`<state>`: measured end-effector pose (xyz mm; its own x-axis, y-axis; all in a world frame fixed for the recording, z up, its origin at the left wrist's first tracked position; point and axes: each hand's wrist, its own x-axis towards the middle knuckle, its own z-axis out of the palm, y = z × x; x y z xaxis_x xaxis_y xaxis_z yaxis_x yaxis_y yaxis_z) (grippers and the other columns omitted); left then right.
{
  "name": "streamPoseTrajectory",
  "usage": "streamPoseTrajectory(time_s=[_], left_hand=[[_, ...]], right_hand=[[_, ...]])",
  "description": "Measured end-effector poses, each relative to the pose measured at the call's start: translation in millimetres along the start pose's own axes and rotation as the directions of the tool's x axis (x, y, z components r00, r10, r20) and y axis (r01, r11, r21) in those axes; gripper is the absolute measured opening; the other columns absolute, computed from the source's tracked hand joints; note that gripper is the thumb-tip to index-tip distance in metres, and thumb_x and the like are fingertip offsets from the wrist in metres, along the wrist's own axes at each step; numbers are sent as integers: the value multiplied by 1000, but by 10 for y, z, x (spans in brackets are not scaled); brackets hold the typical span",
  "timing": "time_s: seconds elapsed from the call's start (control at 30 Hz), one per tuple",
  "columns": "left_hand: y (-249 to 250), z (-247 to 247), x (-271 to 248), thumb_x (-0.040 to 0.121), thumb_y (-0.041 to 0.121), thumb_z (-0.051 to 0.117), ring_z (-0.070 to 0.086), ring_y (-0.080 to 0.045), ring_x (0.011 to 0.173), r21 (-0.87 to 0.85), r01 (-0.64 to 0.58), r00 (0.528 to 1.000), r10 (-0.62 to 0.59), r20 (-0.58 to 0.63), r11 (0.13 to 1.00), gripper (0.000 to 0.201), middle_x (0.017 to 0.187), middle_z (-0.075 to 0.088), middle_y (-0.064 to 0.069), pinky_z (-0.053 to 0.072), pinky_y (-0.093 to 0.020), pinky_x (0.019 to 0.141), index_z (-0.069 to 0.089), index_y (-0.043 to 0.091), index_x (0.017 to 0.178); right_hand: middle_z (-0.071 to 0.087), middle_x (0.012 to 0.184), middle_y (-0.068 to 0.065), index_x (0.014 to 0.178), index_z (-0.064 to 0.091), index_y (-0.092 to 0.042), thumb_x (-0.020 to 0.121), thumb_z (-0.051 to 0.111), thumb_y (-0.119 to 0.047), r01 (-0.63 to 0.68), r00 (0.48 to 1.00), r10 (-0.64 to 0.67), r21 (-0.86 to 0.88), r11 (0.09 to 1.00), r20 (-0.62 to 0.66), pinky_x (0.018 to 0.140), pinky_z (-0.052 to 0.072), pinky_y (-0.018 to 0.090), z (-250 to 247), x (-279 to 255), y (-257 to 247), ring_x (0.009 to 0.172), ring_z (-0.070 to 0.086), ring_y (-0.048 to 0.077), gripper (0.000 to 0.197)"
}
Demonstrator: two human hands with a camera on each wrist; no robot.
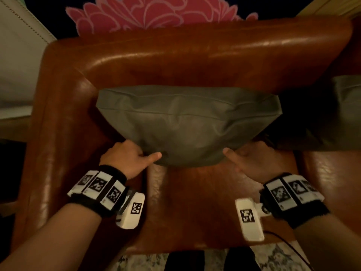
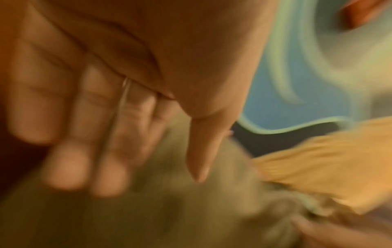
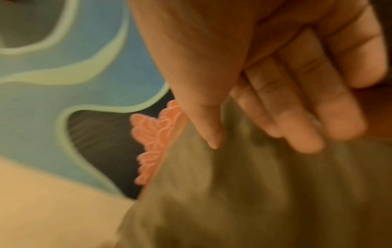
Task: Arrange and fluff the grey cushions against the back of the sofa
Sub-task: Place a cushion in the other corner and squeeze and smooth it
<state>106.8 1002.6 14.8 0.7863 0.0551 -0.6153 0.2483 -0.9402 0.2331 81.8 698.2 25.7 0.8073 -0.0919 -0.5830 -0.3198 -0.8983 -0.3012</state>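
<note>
A grey cushion (image 1: 185,124) leans against the back of the brown leather sofa (image 1: 195,55), its lower edge on the seat (image 1: 195,202). My left hand (image 1: 129,155) is at its lower left corner, thumb on the front face. My right hand (image 1: 252,161) is at the lower right corner, thumb pointing inward. In the blurred left wrist view the left hand (image 2: 148,176) has straight fingers over the cushion (image 2: 169,218). The right wrist view shows the right hand (image 3: 258,144) likewise, fingers straight against the cushion (image 3: 254,201). A second grey cushion (image 1: 345,106) lies at the right edge, partly in shadow.
The sofa's left armrest (image 1: 58,133) rises beside my left hand. Behind the sofa is a dark wall with a pink flower pattern (image 1: 152,14). A pale piece of furniture (image 1: 17,65) stands at the left. A patterned rug (image 1: 273,257) and a thin cable (image 1: 289,245) lie below.
</note>
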Motion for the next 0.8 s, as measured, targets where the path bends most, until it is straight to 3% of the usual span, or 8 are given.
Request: streamPoseTrajectory(time_s=[0.07, 0.13, 0.17, 0.23, 0.3, 0.33, 0.5, 0.8], left_hand=[[218, -227, -133, 63, 79, 61, 69, -15, 89, 22, -217, 974, 218, -62, 976, 48, 78, 70, 17, 56, -39, 85, 71, 35, 80], [442, -415, -97, 60, 71, 74, 63, -14, 111, 101, -404, 892, 417, -178, 909, 66, 111, 69, 14, 51, -42, 97, 65, 35, 115], [545, -512, -7, 56, 70, 79, 50, -19, 131, 211, -444, 865, 478, -154, 871, 94, 137, 58, 6, 42, -45, 108, 51, 30, 136], [631, -649, 313, 44, 71, 84, 6, -27, 153, 489, -368, 905, 425, -6, 791, 148, 166, 10, -8, 13, -54, 122, 4, 21, 158], [545, -724, 625, 35, 74, 84, -14, -32, 152, 641, -294, 947, 307, 95, 709, 166, 165, -16, -11, 0, -64, 119, -26, 30, 152], [459, -727, 732, 34, 75, 84, -9, -34, 153, 656, -276, 956, 271, 112, 703, 167, 166, -13, -12, 4, -67, 116, -30, 34, 149], [342, -748, 741, 49, 65, 85, 57, -32, 116, 575, -283, 934, 357, -16, 767, 127, 130, 57, -6, 48, -52, 92, 11, 39, 148], [127, -588, 450, 59, 55, 85, 62, -32, 102, 469, -212, 883, 374, -283, 857, 91, 111, 67, -7, 46, -50, 84, 40, 33, 135]], right_hand=[[72, 72, 2, 63, 66, -21, 79, 50, -70, 222, 952, -202, 63, 973, -231, 69, 53, 36, -75, -110, -173, 75, 69, 23, 54], [73, 81, 0, 85, 72, -21, 69, 62, -70, 497, 777, -449, -7, 868, -441, 73, 54, 37, -158, -33, -369, 80, 68, 21, 53], [72, 102, 5, 109, 70, -17, 63, 66, -72, 562, 726, -559, -123, 818, -400, 84, 53, 42, -208, 83, -453, 98, 65, 26, 71], [34, 155, 16, 153, 27, -17, 52, 75, -76, 484, 819, -563, -390, 783, -113, 113, 30, 60, -312, 406, -509, 143, 29, 37, 127], [-13, 165, 14, 155, -19, -27, 46, 80, -77, 347, 927, -365, -577, 740, 90, 118, 4, 65, -390, 740, -408, 151, -8, 40, 155], [-16, 165, 14, 152, -27, -31, 45, 82, -75, 309, 947, -296, -595, 742, 123, 119, 3, 65, -404, 846, -335, 151, -8, 40, 159], [49, 143, 9, 155, 8, -32, 57, 83, -65, 307, 933, -359, -562, 768, 19, 104, 35, 54, -506, 886, -340, 126, 51, 35, 128], [70, 105, 14, 136, 54, -26, 65, 85, -47, 358, 780, -582, -600, 715, -228, 84, 41, 49, -508, 642, -329, 95, 63, 37, 80]])
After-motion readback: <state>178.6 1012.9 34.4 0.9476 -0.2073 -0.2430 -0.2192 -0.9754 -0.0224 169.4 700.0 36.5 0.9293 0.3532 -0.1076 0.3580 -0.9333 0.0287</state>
